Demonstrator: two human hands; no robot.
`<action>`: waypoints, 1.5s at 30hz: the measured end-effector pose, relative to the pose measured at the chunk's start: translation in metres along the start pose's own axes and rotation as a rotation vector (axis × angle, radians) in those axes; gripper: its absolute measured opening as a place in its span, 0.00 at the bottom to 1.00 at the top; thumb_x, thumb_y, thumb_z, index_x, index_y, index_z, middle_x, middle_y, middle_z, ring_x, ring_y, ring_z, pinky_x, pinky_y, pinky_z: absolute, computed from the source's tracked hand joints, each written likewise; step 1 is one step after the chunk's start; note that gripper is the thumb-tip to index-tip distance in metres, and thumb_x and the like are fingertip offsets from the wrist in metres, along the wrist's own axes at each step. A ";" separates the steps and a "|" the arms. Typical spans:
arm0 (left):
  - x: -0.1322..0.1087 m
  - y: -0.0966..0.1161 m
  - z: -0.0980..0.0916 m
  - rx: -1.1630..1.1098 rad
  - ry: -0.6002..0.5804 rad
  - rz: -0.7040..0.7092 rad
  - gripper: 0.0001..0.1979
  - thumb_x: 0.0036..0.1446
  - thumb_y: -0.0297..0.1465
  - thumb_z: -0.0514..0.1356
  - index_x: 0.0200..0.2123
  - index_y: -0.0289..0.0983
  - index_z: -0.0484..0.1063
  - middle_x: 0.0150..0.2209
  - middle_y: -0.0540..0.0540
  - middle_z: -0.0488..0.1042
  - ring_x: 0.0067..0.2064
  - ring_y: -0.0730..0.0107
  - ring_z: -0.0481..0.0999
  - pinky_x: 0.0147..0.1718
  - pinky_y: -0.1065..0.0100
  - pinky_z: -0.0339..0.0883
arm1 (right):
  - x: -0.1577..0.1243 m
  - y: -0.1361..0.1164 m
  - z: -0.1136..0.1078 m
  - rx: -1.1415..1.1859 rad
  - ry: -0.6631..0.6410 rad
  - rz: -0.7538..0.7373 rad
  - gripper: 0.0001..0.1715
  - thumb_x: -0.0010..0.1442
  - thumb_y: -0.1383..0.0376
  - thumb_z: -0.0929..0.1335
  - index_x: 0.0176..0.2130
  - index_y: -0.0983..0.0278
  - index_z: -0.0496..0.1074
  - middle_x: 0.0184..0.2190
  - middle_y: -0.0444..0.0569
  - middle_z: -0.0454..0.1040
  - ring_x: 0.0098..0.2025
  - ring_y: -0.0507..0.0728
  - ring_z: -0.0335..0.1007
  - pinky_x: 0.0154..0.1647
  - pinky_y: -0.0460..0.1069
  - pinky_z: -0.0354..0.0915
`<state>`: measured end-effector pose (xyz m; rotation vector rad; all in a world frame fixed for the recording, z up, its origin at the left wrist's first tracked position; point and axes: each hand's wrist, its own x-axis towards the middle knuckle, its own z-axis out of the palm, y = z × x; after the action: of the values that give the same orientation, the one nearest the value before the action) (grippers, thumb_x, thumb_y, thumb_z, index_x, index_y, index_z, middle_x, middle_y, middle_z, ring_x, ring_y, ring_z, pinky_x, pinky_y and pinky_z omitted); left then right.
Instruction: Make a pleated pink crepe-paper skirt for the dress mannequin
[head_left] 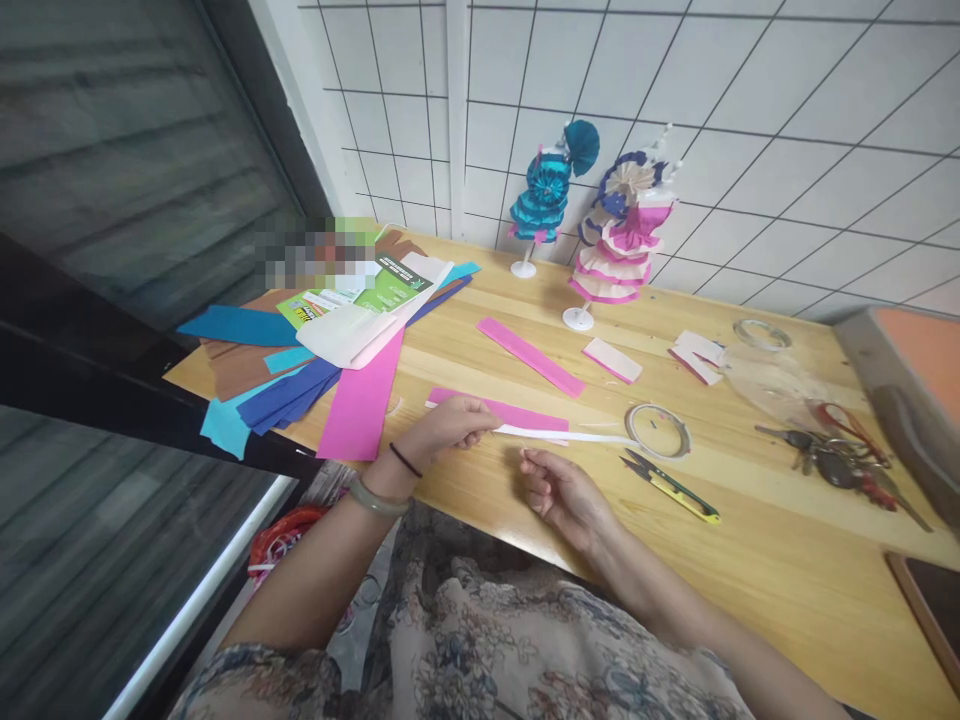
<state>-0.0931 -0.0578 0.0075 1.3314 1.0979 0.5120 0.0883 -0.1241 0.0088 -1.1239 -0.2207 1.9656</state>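
Note:
My left hand [457, 422] is closed in a pinch on a narrow strip of white tape [564, 434]. From its fingertips the strip runs right to a tape roll [658, 430] lying flat on the wooden table. Beneath that hand and strip lies a pink paper strip [532, 417], partly covered. My right hand [559, 492] hovers near the table's front edge, fingers curled and thumb pressed to them; whether anything is in them is hidden. Beside the roll rest yellow-and-black thread snips [670, 485], their blades pointing left.
Paper sheets in pink [364, 400], blue and brown spread at left under a green packet [386, 290]. Two ruffled paper dolls on stands, one teal [546, 195] and one pink [622, 255], stand by the tiled wall. Keys [832, 455] and a phone [926, 610] lie at right.

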 end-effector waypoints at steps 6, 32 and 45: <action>-0.001 0.000 -0.003 -0.018 0.021 -0.009 0.14 0.47 0.38 0.58 0.18 0.35 0.61 0.15 0.55 0.58 0.17 0.81 0.56 0.17 0.75 0.47 | -0.011 0.000 -0.006 -0.298 -0.006 -0.078 0.11 0.47 0.63 0.72 0.28 0.69 0.73 0.19 0.44 0.72 0.12 0.43 0.54 0.11 0.40 0.51; -0.006 -0.003 -0.005 0.100 0.138 0.026 0.14 0.44 0.39 0.62 0.26 0.34 0.67 0.19 0.55 0.63 0.20 0.79 0.59 0.19 0.75 0.51 | 0.001 -0.080 -0.082 -1.873 0.131 -1.123 0.18 0.62 0.58 0.60 0.43 0.63 0.73 0.40 0.55 0.76 0.42 0.62 0.70 0.45 0.58 0.64; 0.001 -0.011 -0.015 0.103 0.212 0.004 0.12 0.42 0.37 0.62 0.24 0.33 0.68 0.20 0.53 0.65 0.22 0.78 0.61 0.22 0.74 0.53 | 0.016 -0.105 -0.100 -1.988 -0.037 -0.938 0.16 0.61 0.56 0.62 0.37 0.61 0.75 0.37 0.52 0.77 0.40 0.59 0.71 0.44 0.54 0.62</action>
<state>-0.1083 -0.0523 -0.0006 1.3922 1.3107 0.6168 0.2233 -0.0703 -0.0055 -1.4463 -2.4702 0.3853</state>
